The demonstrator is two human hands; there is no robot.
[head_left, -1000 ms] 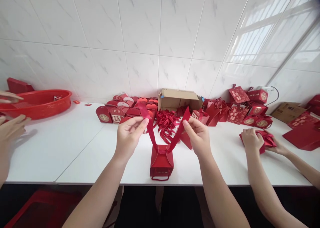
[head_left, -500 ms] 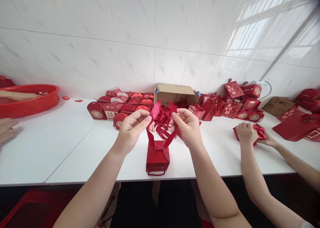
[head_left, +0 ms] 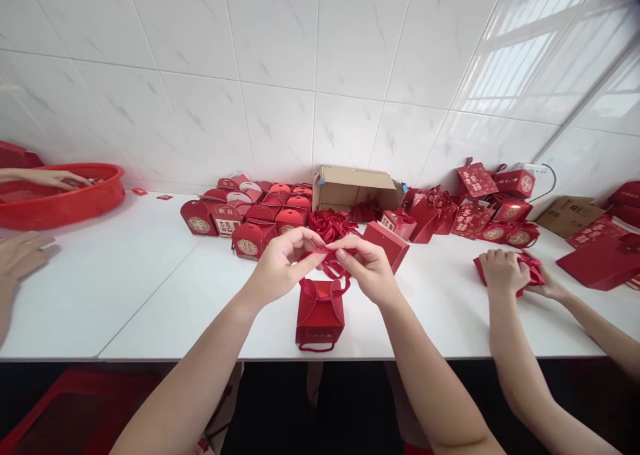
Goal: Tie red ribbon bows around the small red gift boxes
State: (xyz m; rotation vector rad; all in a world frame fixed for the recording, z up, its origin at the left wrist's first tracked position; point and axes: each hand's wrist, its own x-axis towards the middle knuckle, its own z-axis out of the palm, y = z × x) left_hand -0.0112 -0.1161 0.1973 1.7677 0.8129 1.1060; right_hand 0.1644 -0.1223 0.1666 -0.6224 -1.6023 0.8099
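In front of me near the table edge stands a small red gift box [head_left: 320, 318] with a rope handle at its front. A red ribbon [head_left: 347, 283] runs up from its top into my fingers. My left hand [head_left: 286, 263] pinches one end of this ribbon above the box. Close beside it, my right hand [head_left: 363, 263] pinches the other end, and the fingertips nearly meet. Part of the ribbon is hidden behind my fingers. Just behind my hands lies a heap of loose red ribbons [head_left: 333, 225].
Behind are several red gift boxes [head_left: 253, 240] and an open cardboard box [head_left: 357, 178]. To the right, a co-worker's hands [head_left: 505, 270] hold a red box with a ribbon. At the left, another person's hand reaches into a red basin [head_left: 60, 208] on the white table [head_left: 150, 268].
My hands have come together, bringing the two ribbon ends from apart to nearly meeting above the box. The view has shifted slightly. The hand in the basin has moved.
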